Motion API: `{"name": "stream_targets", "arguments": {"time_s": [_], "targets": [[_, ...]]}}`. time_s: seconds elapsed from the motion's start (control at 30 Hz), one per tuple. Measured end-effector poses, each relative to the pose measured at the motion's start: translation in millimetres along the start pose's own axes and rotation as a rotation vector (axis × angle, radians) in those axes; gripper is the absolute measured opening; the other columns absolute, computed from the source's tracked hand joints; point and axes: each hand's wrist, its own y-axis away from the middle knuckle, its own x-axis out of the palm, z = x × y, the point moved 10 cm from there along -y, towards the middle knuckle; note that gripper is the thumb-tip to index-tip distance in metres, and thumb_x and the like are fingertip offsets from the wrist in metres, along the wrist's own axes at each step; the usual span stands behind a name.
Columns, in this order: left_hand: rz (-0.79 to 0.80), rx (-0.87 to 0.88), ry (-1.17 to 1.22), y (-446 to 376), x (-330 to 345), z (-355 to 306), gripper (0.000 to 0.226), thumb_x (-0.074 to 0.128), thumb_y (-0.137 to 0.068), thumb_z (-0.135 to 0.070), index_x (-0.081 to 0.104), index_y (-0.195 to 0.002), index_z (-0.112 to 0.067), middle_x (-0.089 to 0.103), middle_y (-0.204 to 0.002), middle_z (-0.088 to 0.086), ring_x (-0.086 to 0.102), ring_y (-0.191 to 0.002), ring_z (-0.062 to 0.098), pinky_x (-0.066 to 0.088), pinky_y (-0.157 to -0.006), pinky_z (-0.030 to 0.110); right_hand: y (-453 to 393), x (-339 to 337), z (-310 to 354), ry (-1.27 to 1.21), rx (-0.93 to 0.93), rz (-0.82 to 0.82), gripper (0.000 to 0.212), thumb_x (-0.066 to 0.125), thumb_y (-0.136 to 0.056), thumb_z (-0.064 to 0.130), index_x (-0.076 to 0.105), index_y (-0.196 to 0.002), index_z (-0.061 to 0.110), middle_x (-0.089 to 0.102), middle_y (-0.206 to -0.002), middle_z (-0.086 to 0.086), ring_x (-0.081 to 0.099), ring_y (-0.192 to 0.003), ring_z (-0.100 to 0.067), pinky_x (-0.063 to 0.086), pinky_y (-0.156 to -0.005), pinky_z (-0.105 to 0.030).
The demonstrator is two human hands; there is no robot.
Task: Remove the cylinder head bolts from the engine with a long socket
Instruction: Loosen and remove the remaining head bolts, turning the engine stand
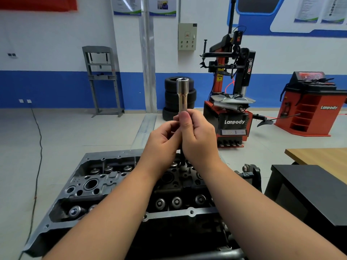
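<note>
At the grip: both hands meet on one upright tool, well above the engine.
Long socket [183, 94]: chrome, standing vertical, open end up; its upper part rises clear above the fingers, its lower part is hidden inside them.
Right hand [199, 139]: fingers curled round the socket's lower part, thumb pressed flat along its near face.
Left hand [163, 141]: fingers curled in from the left, touching the same stretch of the tool just beside the right thumb.
Below the grip: a thin dark shank [181, 156] drops out from between the palms, straight down to a pale fitting on the cylinder head; what it meets there is too small to tell.
Cylinder head [116, 177]: under both forearms, with round valve spring caps in rows on either side of the shank.
Bolts: none can be told apart from the other hardware.
Beyond the grip: a stack of tyres [170, 98] directly behind the socket, a red and black tyre changer [232, 102] to its right.
Right of the forearms: a black cabinet [308, 192], with a wooden tabletop [324, 156] past it.
</note>
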Motion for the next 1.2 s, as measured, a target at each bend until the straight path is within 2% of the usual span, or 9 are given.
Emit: {"name": "stream_targets", "arguments": {"time_s": [0.1, 0.23, 0.37, 0.47, 0.57, 0.77, 0.83, 1.0, 1.2], "targets": [[0.053, -0.016, -0.021, 1.8, 6.6, 1.2, 0.027, 0.052, -0.108, -0.039, 0.076, -0.105, -0.028, 0.078, -0.098, 0.003, 0.073, -0.093, 0.020, 0.060, -0.086, 0.050, -0.8, -3.0, -2.3, -0.010, 0.008, -0.020, 0.032, 0.045, -0.103, 0.034, 0.067, -0.100, 0.011, 0.067, -0.085, 0.010, 0.066, -0.082, -0.006, 0.050, -0.070, -0.017], [0.059, 0.033, -0.079, 2.3, 5.3, -7.4, 0.018, 0.061, -0.104, -0.033, 0.077, -0.098, -0.039, 0.078, -0.094, -0.004, 0.075, -0.089, 0.015, 0.063, -0.074, 0.035, -0.6, -4.3, 0.3, -0.060, 0.011, -0.013, 0.016, 0.062, -0.095, 0.040, 0.058, -0.101, 0.026, 0.066, -0.082, 0.013, 0.064, -0.077, -0.003, 0.047, -0.067, -0.012], [-0.023, 0.063, -0.057, 0.0, -5.6, -5.8, 0.013, 0.072, -0.097, -0.019, 0.074, -0.087, -0.027, 0.076, -0.085, 0.002, 0.073, -0.079, 0.019, 0.063, -0.067, 0.035, -0.7, 0.5, 0.4, -0.047, -0.009, 0.020, 0.010, 0.058, -0.099, 0.030, 0.062, -0.095, 0.021, 0.066, -0.078, 0.010, 0.064, -0.076, -0.004, 0.046, -0.066, -0.011], [0.017, 0.013, -0.012, 1.8, 0.3, -3.9, 0.015, 0.064, -0.103, -0.029, 0.076, -0.094, -0.031, 0.077, -0.086, -0.004, 0.074, -0.079, 0.010, 0.058, -0.066, 0.024, -0.3, 5.5, 0.3, -0.078, 0.011, 0.048, 0.016, 0.049, -0.103, 0.031, 0.062, -0.093, 0.030, 0.068, -0.084, 0.009, 0.065, -0.080, -0.003, 0.047, -0.067, -0.010], [0.099, -0.041, -0.001, 3.9, 11.0, 0.2, 0.028, 0.052, -0.108, -0.041, 0.078, -0.100, -0.032, 0.077, -0.090, -0.002, 0.073, -0.083, 0.016, 0.061, -0.071, 0.033, -0.8, 5.6, 1.9, -0.091, 0.013, 0.057, 0.016, 0.044, -0.103, 0.034, 0.057, -0.095, 0.041, 0.069, -0.087, 0.006, 0.064, -0.080, -0.002, 0.046, -0.069, -0.009], [0.024, 0.005, 0.022, 1.1, 1.3, -6.3, 0.005, 0.078, -0.085, -0.039, 0.076, -0.083, -0.034, 0.078, -0.087, 0.002, 0.075, -0.082, 0.018, 0.063, -0.072, 0.031, -0.8, -7.8, 3.9, -0.025, -0.036, -0.043, 0.015, 0.064, -0.095, 0.034, 0.051, -0.097, 0.027, 0.060, -0.079, 0.014, 0.061, -0.073, 0.002, 0.043, -0.065, -0.009], [-0.046, 0.025, -0.014, -1.4, -7.1, -4.7, 0.020, 0.082, -0.086, -0.031, 0.070, -0.072, -0.039, 0.076, -0.080, -0.001, 0.074, -0.077, 0.015, 0.062, -0.068, 0.028, 0.8, -6.2, 8.7, 0.009, -0.072, -0.040, 0.010, 0.060, -0.097, 0.029, 0.052, -0.093, 0.025, 0.061, -0.080, 0.013, 0.062, -0.075, -0.003, 0.044, -0.065, -0.010], [0.051, -0.026, -0.018, 2.5, 8.0, 0.9, 0.021, 0.057, -0.100, -0.048, 0.075, -0.095, -0.039, 0.077, -0.087, -0.004, 0.071, -0.078, 0.010, 0.057, -0.067, 0.026, 1.7, -0.1, 4.9, 0.029, -0.024, -0.009, 0.017, 0.046, -0.102, 0.030, 0.059, -0.098, 0.019, 0.068, -0.086, 0.002, 0.065, -0.080, -0.011, 0.052, -0.071, -0.025], [0.090, 0.011, -0.063, 3.1, 10.0, -4.9, 0.028, 0.053, -0.104, -0.048, 0.077, -0.100, -0.033, 0.077, -0.093, 0.003, 0.073, -0.092, 0.031, 0.061, -0.078, 0.051, 0.7, -6.3, 5.1, -0.027, -0.020, -0.032, 0.018, 0.060, -0.097, 0.035, 0.057, -0.102, 0.018, 0.063, -0.080, 0.011, 0.061, -0.074, 0.002, 0.042, -0.065, -0.008]]}}
